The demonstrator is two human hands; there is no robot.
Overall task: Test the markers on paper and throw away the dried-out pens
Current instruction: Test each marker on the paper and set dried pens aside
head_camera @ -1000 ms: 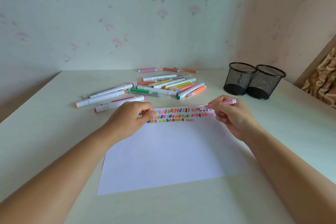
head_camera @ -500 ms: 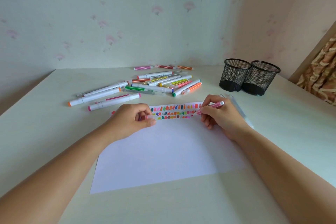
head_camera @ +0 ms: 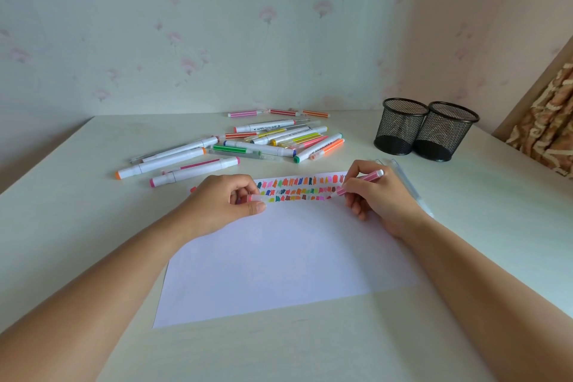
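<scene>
Pale tabletop (head_camera: 62, 214): right hand (head_camera: 383, 200) grips pink marker (head_camera: 362, 182), left hand (head_camera: 217, 205) pinches cap (head_camera: 255, 198) (likely its own); crowded swatches (head_camera: 297, 189) on the paper (head_camera: 279, 257) could hide a faint stroke.

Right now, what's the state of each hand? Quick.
Left hand: closed, pinching a pale pink cap between thumb and fingers.
Right hand: closed, gripping the pink marker, lower end at the paper.

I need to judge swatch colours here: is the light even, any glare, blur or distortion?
Head view: soft, even light, no glare on the paper; swatches legible; wide-angle stretch enlarges the forearms toward the bottom corners; far markers slightly soft.
</scene>
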